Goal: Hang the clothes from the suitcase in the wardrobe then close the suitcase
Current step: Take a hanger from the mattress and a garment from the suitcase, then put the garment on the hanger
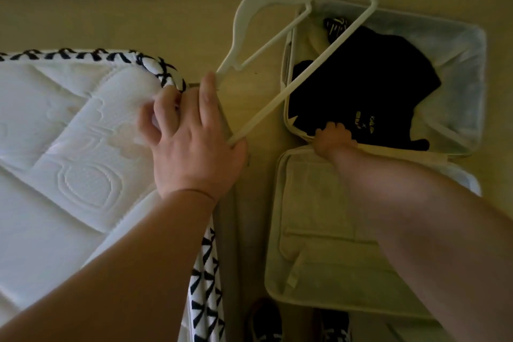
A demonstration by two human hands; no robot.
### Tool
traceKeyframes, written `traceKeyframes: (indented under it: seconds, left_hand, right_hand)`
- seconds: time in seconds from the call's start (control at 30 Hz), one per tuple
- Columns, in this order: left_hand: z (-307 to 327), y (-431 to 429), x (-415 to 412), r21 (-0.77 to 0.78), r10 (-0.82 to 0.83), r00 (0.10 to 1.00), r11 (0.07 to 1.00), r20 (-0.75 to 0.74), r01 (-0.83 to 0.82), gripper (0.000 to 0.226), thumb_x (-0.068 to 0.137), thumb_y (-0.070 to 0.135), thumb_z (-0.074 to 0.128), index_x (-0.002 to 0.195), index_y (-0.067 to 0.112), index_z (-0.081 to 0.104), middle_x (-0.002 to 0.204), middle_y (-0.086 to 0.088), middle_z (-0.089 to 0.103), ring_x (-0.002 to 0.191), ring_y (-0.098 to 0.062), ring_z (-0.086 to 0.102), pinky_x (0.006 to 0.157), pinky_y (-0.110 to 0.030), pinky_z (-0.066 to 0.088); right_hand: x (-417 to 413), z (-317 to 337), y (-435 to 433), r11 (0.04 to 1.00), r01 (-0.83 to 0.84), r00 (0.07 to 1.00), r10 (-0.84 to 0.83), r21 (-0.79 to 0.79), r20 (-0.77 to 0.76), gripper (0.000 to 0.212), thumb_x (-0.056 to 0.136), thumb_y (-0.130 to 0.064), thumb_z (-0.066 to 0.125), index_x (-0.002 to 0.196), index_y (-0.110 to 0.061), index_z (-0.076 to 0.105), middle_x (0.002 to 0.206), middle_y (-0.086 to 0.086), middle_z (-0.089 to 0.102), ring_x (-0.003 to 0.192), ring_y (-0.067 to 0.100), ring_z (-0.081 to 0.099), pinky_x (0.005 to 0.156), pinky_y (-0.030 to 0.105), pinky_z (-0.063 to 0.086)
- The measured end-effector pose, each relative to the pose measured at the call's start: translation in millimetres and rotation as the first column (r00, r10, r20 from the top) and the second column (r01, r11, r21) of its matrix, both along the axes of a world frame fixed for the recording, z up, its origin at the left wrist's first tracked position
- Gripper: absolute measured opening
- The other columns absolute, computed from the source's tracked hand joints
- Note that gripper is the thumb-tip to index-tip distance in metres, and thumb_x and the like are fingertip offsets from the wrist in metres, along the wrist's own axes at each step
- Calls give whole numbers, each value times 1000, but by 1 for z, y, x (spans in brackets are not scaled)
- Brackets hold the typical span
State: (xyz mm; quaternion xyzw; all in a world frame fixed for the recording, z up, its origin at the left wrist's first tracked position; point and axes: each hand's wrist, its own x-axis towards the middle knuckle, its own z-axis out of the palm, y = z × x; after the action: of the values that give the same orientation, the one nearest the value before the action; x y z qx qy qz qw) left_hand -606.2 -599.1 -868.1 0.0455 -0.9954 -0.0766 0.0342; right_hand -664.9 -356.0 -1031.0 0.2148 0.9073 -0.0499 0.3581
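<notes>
A cream fabric suitcase lies open on the floor at the right. Its far half holds a black garment with small yellow print. My right hand reaches down into that half and its fingers close on the near edge of the black garment. My left hand is over the corner of the bed and grips the lower end of a white plastic hanger, which slants up to the right over the suitcase. The wardrobe is out of view.
A bare white quilted mattress with a black-and-white patterned border fills the left. Tan floor runs between bed and suitcase, with a brown baseboard at the top. My shoes show at the bottom edge.
</notes>
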Motion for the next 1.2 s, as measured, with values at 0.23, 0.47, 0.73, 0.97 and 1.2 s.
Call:
traceKeyframes:
  seconds: [0.23, 0.47, 0.73, 0.97, 1.2]
  left_hand:
    - [-7, -1, 1, -39, 2, 999, 999, -43, -4, 89, 72, 47, 61, 149, 14, 31, 123, -5, 56, 126, -29, 27, 108, -56, 18]
    - [-6, 1, -2, -17, 2, 1000, 1000, 3, -2, 92, 72, 47, 63, 150, 13, 28, 123, -6, 54, 126, -30, 27, 102, -64, 33]
    - [11, 9, -2, 20, 8, 1000, 1000, 29, -9, 93, 74, 51, 66, 150, 14, 27, 122, -11, 58, 128, -30, 26, 109, -58, 17]
    - [69, 10, -1, 171, 45, 967, 981, 252, -91, 94, 73, 54, 67, 151, 23, 25, 136, -7, 50, 132, -31, 23, 114, -53, 20]
    - [267, 56, 42, 542, 238, 906, 737, 350, -403, 90, 65, 52, 72, 141, 22, 36, 124, -4, 53, 116, -27, 52, 99, -49, 47]
  right_hand:
    - [-38, -116, 42, 998, 66, 985, -68, 14, 159, 87, 76, -68, 24, 149, -20, 34, 155, 16, 28, 140, 42, 24, 113, 60, 17]
    - [-41, -65, 23, 976, 218, 975, -217, -14, 57, 58, 84, -31, 58, 132, -1, 49, 135, 22, 50, 122, 40, 49, 103, 49, 43]
    - [10, 50, 34, 978, 210, 952, -208, -15, -225, 56, 90, -45, 60, 128, -10, 39, 120, 15, 56, 108, 36, 57, 88, 44, 49]
    - [40, 223, 78, 831, 510, 777, -555, -220, -295, 38, 97, -33, 57, 118, -1, 60, 118, 18, 64, 105, 37, 61, 84, 36, 48]
    - [67, 463, 68, 614, 637, 542, -787, -466, -295, 49, 101, -51, 38, 98, -5, 53, 85, 7, 56, 68, 26, 53, 64, 34, 47]
